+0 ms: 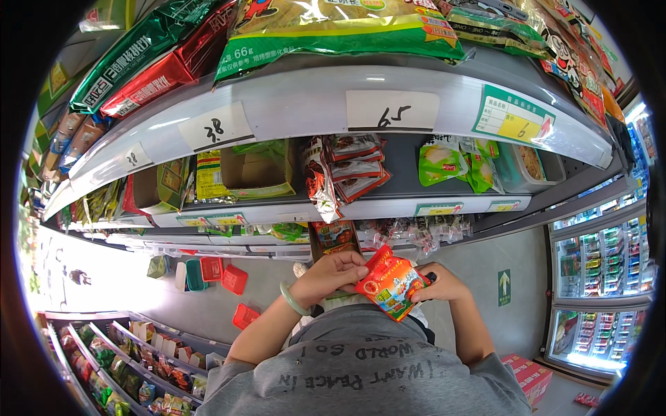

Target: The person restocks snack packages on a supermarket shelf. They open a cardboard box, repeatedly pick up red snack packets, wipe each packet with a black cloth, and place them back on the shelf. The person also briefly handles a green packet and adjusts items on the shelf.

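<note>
A red snack packet (393, 286) with a colourful printed front is held tilted in front of my grey shirt. My left hand (331, 274), with a pale green bangle at the wrist, has thumb and fingers closed at the packet's upper left edge. Its right side is gripped by my right hand (441, 283), thumb on the front. A small black object (431, 277) shows by the right hand's fingers; its kind cannot be made out. Just beyond the hands, an open box of dark snack packets (336, 239) sits on a low shelf.
Shelves rise ahead, with large snack bags (340, 31) above and green packets (444, 163) and an open carton (258, 173) below. Red baskets (234, 279) stand on the floor at left. Lit drink coolers (598, 277) line the right; a red box (526, 380) stands behind me.
</note>
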A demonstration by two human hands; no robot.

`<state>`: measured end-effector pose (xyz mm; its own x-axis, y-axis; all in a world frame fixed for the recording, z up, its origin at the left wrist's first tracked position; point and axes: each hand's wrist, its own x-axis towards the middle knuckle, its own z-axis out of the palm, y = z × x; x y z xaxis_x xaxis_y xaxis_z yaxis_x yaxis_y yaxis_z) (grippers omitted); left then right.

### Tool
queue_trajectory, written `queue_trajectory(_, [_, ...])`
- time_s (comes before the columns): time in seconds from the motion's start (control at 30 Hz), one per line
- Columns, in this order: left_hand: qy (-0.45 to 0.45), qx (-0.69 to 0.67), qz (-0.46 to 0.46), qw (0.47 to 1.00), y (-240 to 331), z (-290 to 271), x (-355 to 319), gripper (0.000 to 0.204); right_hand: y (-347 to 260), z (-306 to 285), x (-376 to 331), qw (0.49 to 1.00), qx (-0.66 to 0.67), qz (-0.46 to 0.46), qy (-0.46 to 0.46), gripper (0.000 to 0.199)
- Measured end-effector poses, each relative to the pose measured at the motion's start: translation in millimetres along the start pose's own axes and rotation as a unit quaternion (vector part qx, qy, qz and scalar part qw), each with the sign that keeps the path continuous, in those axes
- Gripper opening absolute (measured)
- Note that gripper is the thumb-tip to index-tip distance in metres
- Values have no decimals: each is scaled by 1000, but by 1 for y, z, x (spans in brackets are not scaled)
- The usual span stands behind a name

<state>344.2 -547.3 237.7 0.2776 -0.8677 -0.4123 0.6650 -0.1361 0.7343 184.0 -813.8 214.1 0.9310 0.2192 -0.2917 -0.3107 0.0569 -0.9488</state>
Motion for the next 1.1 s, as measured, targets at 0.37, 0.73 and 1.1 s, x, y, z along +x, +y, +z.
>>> queue_trajectory(0.37, [8,133,106,985,2,3,-2,25,3,11,4,992,-63,39,100,37])
queue_trajectory(0.73, [116,11,104,988,0,6,3,17,-21,28,9,985,-75,86,127,44])
queue_trajectory(1.1, [119,-239,234,935,-22,29,8,29,-25,64,17,967,-125,32,220,44])
